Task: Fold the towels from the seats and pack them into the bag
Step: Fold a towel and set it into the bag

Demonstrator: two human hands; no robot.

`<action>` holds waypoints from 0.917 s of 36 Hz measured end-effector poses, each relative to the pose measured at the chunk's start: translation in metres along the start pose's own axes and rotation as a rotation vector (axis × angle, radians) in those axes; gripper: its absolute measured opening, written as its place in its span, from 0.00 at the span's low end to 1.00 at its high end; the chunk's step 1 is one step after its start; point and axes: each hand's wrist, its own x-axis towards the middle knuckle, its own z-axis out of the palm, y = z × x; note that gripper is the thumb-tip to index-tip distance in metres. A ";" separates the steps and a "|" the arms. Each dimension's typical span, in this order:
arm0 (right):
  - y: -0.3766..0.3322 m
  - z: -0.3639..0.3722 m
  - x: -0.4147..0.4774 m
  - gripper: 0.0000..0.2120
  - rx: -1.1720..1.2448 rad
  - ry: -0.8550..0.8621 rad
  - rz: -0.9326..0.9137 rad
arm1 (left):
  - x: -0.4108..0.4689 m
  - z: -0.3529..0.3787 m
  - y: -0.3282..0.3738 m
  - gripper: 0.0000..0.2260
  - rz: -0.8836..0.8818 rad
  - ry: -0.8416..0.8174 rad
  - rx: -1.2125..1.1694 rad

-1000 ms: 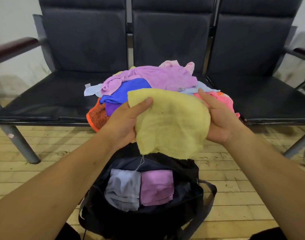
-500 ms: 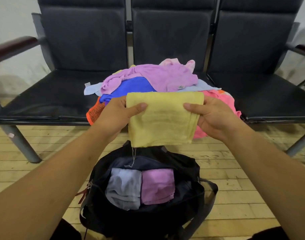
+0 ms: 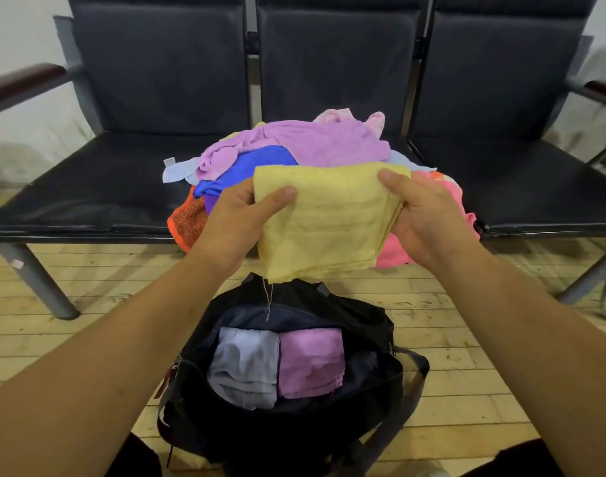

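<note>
Yellow folded towel (image 3: 324, 218): pinching it with left hand (image 3: 236, 218) and right hand (image 3: 429, 215) above bag (image 3: 370, 325) holding two already; leaving most of pile (image 3: 312, 142) on seat (image 3: 105, 187).

Yellow towel (image 3: 324, 218), black bag (image 3: 288, 425), grey (image 3: 243, 370) and lilac (image 3: 310, 361) towels inside

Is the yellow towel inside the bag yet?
No, the left hand and right hand hold the yellow towel up above the bag.
</note>
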 end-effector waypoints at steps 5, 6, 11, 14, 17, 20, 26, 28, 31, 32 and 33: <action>0.009 -0.007 0.002 0.13 0.095 -0.092 0.146 | 0.001 0.000 -0.005 0.07 -0.013 -0.003 -0.031; 0.012 -0.009 0.002 0.15 0.079 -0.120 0.188 | 0.001 0.001 -0.006 0.07 -0.020 -0.018 -0.037; 0.037 -0.016 0.005 0.26 -0.019 -0.182 0.348 | 0.006 0.002 -0.024 0.11 -0.105 -0.093 -0.025; 0.060 -0.020 0.011 0.21 -0.042 -0.197 0.379 | 0.009 0.003 -0.047 0.15 -0.164 -0.091 0.007; 0.089 -0.029 0.016 0.17 -0.122 -0.185 0.448 | 0.010 0.004 -0.080 0.17 -0.241 -0.085 0.029; 0.129 -0.044 0.015 0.17 -0.164 -0.146 0.555 | 0.007 0.003 -0.125 0.18 -0.364 -0.113 0.086; 0.215 -0.059 0.002 0.19 -0.211 0.001 0.664 | -0.001 -0.008 -0.207 0.22 -0.625 -0.190 0.153; 0.239 -0.061 0.000 0.16 -0.271 0.069 0.684 | 0.000 -0.013 -0.232 0.27 -0.678 -0.204 0.272; 0.275 -0.066 0.003 0.14 -0.333 0.054 0.727 | 0.003 -0.018 -0.268 0.33 -0.740 -0.183 0.430; 0.287 -0.068 0.006 0.14 -0.370 0.052 0.735 | 0.005 -0.020 -0.280 0.34 -0.759 -0.184 0.457; 0.298 -0.070 0.009 0.14 -0.412 0.053 0.739 | 0.007 -0.020 -0.290 0.35 -0.782 -0.182 0.486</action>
